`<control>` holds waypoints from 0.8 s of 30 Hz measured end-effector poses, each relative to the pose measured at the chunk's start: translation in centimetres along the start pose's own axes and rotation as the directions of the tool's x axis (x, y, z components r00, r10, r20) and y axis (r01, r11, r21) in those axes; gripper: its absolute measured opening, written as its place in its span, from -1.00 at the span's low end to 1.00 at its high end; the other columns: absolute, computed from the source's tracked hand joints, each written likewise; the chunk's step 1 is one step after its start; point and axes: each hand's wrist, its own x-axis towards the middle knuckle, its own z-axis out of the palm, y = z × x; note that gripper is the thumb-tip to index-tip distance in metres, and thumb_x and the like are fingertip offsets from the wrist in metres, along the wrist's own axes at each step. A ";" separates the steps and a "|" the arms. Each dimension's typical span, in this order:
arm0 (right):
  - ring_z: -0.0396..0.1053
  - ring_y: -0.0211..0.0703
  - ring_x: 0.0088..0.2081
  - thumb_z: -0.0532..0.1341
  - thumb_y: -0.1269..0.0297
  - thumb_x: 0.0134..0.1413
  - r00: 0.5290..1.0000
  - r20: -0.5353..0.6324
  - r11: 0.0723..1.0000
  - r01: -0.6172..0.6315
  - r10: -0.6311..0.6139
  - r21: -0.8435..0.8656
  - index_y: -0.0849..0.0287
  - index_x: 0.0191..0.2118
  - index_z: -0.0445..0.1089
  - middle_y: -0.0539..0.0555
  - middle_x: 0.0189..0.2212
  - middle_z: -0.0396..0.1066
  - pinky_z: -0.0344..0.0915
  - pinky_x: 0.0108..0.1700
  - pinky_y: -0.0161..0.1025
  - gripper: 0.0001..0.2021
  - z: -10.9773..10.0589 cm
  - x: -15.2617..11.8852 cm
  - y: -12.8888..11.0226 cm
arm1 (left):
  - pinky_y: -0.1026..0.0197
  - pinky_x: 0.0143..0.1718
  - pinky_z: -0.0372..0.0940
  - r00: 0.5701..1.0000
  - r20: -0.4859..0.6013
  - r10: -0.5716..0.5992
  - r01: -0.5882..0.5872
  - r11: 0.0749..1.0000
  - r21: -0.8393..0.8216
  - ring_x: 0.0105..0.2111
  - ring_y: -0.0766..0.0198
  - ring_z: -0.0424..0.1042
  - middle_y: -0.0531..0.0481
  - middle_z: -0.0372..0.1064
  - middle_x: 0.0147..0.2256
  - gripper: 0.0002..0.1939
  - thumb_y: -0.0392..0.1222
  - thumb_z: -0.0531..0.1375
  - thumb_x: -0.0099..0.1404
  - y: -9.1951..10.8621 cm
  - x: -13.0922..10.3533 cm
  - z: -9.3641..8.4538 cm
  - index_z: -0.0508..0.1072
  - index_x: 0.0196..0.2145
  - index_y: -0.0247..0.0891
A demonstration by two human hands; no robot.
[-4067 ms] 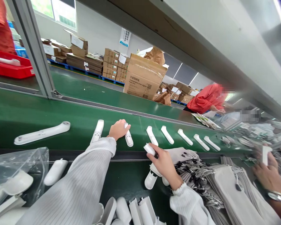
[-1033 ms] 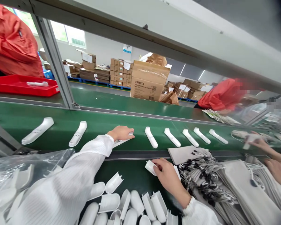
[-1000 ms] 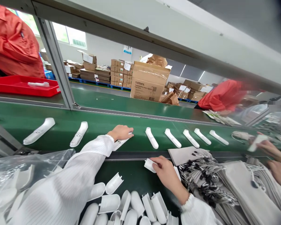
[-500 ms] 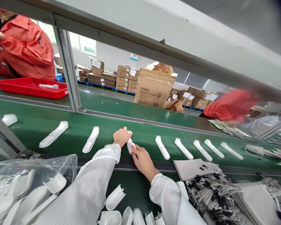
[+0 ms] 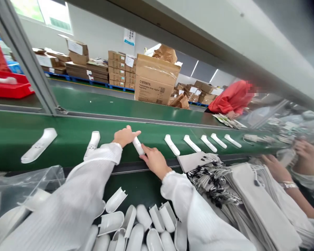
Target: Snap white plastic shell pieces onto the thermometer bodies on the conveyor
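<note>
Left hand (image 5: 124,136) fingers hold thermometer (image 5: 138,146) on belt (image 5: 73,139) | right hand (image 5: 154,161) fingers pinch its lower end | cover seems nearly seated | loose covers (image 5: 136,226) remain.

Thermometers (image 5: 172,144) are lying in a row along the conveyor belt (image 5: 13,136). Nearer, covers (image 5: 136,226) are lying heaped on the surface (image 5: 138,184), with pouches (image 5: 253,202) stacked to their right. Behind the belt, a cardboard box (image 5: 155,85) is sitting.
</note>
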 end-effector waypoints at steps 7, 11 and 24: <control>0.53 0.13 -0.24 0.11 0.25 0.33 0.883 0.113 0.859 -0.404 0.456 -0.315 0.33 -0.12 0.43 0.28 -0.32 0.52 0.33 -0.29 -0.16 -0.76 -3.7 -12.4 4.7 | -0.14 -0.09 0.30 0.997 -0.027 -0.071 0.076 0.974 0.215 -0.10 -0.13 0.41 -0.28 0.42 -0.04 -0.12 0.49 -0.23 0.29 -7.9 0.8 -7.0 0.21 0.20 -0.30; 0.53 0.11 -0.22 0.14 0.38 0.26 0.897 0.167 0.891 -0.354 0.409 -0.284 0.28 0.15 0.27 0.24 -0.23 0.50 0.31 -0.31 -0.17 -0.64 -1.7 -13.2 4.1 | -0.09 -0.07 0.28 0.998 0.065 -0.007 -0.009 0.969 0.246 -0.11 -0.11 0.42 -0.25 0.44 -0.05 -0.17 0.51 -0.22 0.26 -10.1 -0.1 -5.9 0.37 0.01 -0.24; 0.50 -0.02 -0.24 0.11 0.28 0.25 0.983 0.017 0.954 -0.183 0.184 0.239 0.03 0.05 0.26 0.05 -0.17 0.50 0.26 -0.28 -0.22 -0.74 0.5 -6.8 0.9 | 0.14 -0.27 0.25 0.986 -0.150 0.077 -0.079 0.997 -0.009 -0.28 0.06 0.47 -0.05 0.49 -0.29 -0.58 0.21 -0.07 0.35 -11.6 -1.7 0.7 0.38 -0.24 -0.13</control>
